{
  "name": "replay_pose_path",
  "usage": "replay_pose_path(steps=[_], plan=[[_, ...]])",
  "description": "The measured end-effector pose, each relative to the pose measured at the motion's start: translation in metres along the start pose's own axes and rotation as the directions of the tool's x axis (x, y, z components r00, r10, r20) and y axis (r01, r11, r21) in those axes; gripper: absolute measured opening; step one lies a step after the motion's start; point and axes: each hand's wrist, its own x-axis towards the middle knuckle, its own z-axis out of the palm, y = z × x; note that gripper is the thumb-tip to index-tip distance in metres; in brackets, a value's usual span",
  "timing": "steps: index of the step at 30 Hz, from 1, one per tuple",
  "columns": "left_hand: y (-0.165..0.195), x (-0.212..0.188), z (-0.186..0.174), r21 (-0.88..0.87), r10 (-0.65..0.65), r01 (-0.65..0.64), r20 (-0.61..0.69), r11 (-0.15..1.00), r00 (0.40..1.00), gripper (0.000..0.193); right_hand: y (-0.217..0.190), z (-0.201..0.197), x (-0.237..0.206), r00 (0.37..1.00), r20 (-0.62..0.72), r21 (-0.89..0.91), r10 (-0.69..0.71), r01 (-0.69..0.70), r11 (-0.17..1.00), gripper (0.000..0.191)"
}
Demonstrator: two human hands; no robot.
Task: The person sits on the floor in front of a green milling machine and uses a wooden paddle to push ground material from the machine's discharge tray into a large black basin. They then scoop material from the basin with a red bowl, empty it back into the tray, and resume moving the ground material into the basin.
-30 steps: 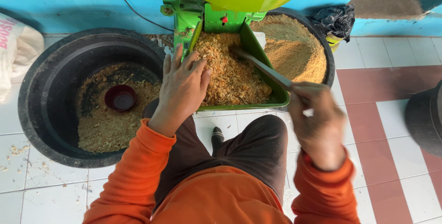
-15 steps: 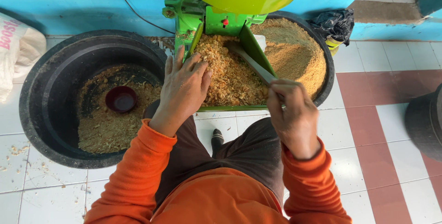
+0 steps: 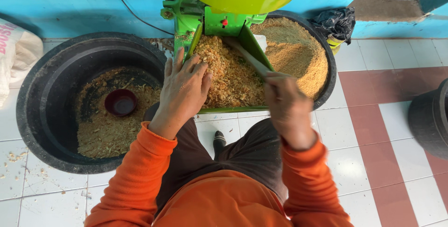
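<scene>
Both my hands at the green feed tray, working coarse golden meal.

My left hand [image 3: 184,84] lies open, fingers spread, on the coarse meal [image 3: 228,75] heaped in the green tray [image 3: 254,45], touching its left wall. My right hand [image 3: 287,108] grips a flat stick [image 3: 247,56] (blurred) along the right wall; little free room between.

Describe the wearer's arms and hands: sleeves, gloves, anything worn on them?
Both arms are in long, bright orange sleeves with ribbed cuffs that end at the wrists. The left hand and right hand are bare: no gloves. No rings, watch or markings can be made out; the right hand is slightly blurred.
</scene>
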Motion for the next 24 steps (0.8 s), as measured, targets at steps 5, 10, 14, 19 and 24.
replay_pose_path(steps=[5,10,14,19,24], plan=[[0.0,-0.001,0.0,0.0,-0.002,0.002,0.0,1.0,1.0,0.033,-0.035,-0.082,0.004,0.996,-0.033,-0.006,0.082,-0.082,0.997,0.013],[0.0,0.0,0.0,0.011,0.003,-0.003,0.0,1.0,1.0,0.034,-0.046,-0.088,0.009,0.992,0.065,-0.027,0.106,-0.104,0.994,0.014],[0.0,0.0,0.0,0.006,-0.004,0.004,0.011,1.0,1.0,0.033,-0.039,-0.061,0.01,0.994,0.074,-0.063,-0.081,0.085,0.994,0.013],[-0.001,0.0,0.0,0.003,-0.003,0.003,0.004,1.0,1.0,0.034,-0.038,-0.049,0.011,0.999,0.042,-0.08,-0.025,0.028,0.996,0.013],[-0.002,0.001,0.0,0.02,0.004,-0.004,0.013,1.0,1.0,0.031,-0.033,-0.029,0.009,0.995,0.02,-0.044,-0.103,0.104,0.994,0.015]])
